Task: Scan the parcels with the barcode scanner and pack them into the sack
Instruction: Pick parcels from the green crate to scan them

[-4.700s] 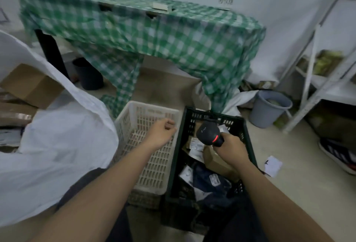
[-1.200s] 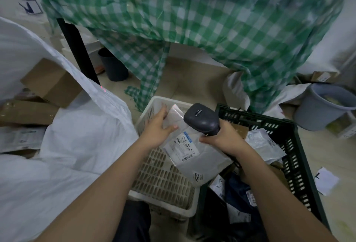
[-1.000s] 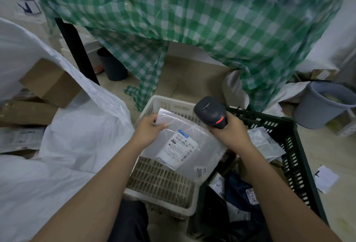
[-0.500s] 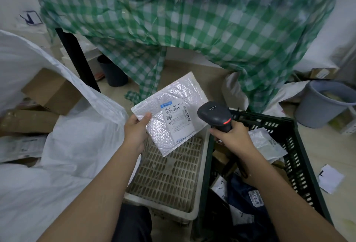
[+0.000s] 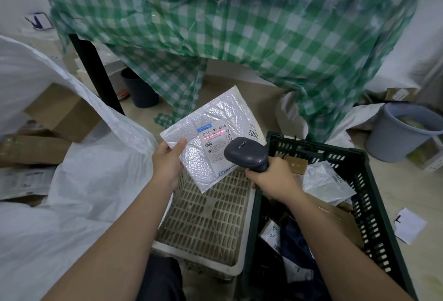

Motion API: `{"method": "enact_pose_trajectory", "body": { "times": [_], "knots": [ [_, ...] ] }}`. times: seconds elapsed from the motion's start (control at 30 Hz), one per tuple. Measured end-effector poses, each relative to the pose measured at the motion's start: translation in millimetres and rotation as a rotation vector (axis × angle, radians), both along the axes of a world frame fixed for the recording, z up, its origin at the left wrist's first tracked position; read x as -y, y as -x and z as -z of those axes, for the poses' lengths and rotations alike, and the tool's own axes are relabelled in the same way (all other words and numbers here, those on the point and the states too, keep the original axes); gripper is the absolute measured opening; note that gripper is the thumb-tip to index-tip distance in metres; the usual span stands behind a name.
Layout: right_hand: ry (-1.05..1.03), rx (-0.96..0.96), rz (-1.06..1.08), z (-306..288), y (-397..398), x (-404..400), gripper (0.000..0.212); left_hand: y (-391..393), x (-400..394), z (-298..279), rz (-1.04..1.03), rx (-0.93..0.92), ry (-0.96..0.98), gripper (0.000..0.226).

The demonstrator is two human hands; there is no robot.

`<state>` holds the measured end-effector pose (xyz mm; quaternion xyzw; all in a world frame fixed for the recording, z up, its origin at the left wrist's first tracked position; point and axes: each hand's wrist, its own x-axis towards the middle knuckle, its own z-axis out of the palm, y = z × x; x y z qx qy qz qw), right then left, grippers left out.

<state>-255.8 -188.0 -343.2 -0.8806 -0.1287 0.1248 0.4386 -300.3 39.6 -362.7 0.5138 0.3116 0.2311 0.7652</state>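
Head view: left hand [image 5: 167, 161] pinching crinkly bubble-wrap mailer [image 5: 211, 138], right hand [image 5: 273, 178] clasping rounded grey scanner [image 5: 247, 154].

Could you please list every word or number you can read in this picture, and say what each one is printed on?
"501E", "M1", "A21B": label on the bubble mailer held by the left hand.
"7002", upside down: small sticker on the mailer's right edge.
Label's fine print, blue logo: too small.
Mark on the scanner in the right hand: unreadable.
Labels in the black crate: blurred.
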Motion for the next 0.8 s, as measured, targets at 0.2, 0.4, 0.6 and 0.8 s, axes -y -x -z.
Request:
{"method": "enact_pose_trajectory", "body": {
  "times": [0.2,0.4,0.6,0.8],
  "knots": [
    [-0.01,0.014,0.012,1.0,-0.4,-2.5,0.022,0.7,-1.2,-0.3,-0.016,0.003,0.003,0.02],
    [-0.141,0.041,0.033,-2.0,0.3,-10.7,0.027,10.9,0.0,-13.5,-0.049,0.038,-0.005,0.021],
    [-0.418,0.081,0.204,-27.5,25.7,-50.9,0.019,56.2,-13.7,-41.6,-0.13,0.092,-0.085,0.014],
    [-0.454,0.026,0.149,-36.7,59.1,-98.3,0.016,143.9,-67.7,-72.6,-0.348,0.095,-0.298,0.019]
  ]
}}
